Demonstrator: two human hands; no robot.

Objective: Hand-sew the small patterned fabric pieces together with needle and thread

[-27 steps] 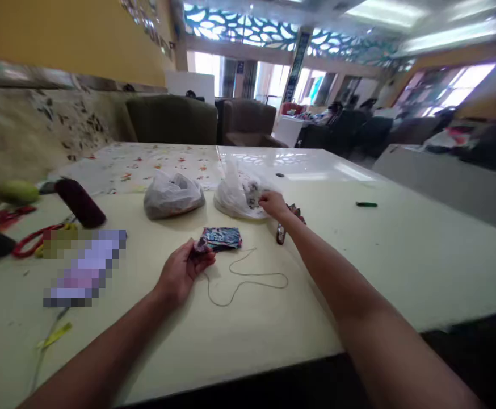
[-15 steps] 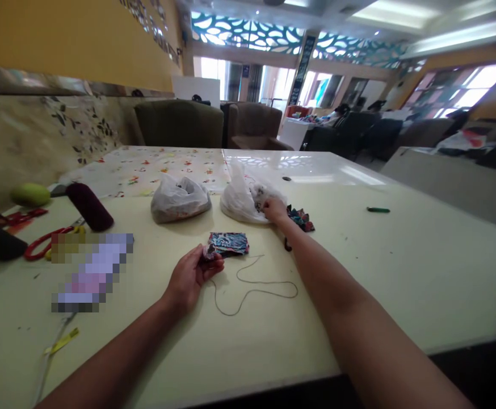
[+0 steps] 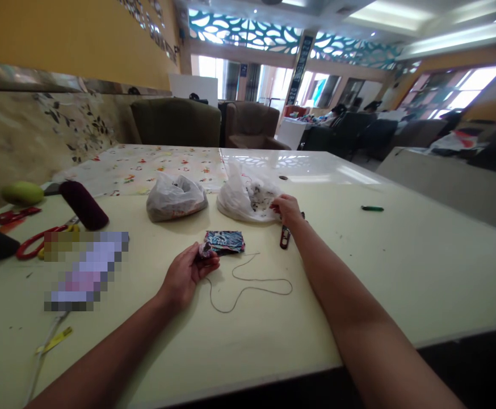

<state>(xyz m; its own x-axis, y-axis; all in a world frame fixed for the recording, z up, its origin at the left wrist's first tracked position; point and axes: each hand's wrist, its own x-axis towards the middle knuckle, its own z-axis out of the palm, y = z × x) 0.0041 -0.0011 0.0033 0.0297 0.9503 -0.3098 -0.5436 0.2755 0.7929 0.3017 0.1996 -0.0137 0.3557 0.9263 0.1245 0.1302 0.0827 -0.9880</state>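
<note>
My left hand [image 3: 186, 275] is closed on a small bunched piece of purplish fabric [image 3: 205, 250], just in front of a stack of blue patterned cloth [image 3: 226, 241]. A thin thread [image 3: 259, 279] curves over the table from beside that hand. My right hand [image 3: 288, 209] is at the right edge of a white plastic bag [image 3: 235, 201] with white bits in its mouth. Its fingers are pinched together; what they hold, if anything, is too small to make out. Below the right wrist lies a dark red pair of thread snips [image 3: 284, 237].
A second plastic bag [image 3: 175, 199] stands to the left. Further left are a dark maroon thread cone [image 3: 84, 205], red-handled scissors [image 3: 39, 241], a blurred-out flat object [image 3: 90, 272] with a cable, and a green fruit [image 3: 22, 193]. A green pen-like object [image 3: 372, 208] lies right.
My right hand has drawn back slightly to the right from the bag's mouth. The thread snips now show more, while the dark patterned fabric behind the wrist is mostly covered. My left hand keeps its hold.
</note>
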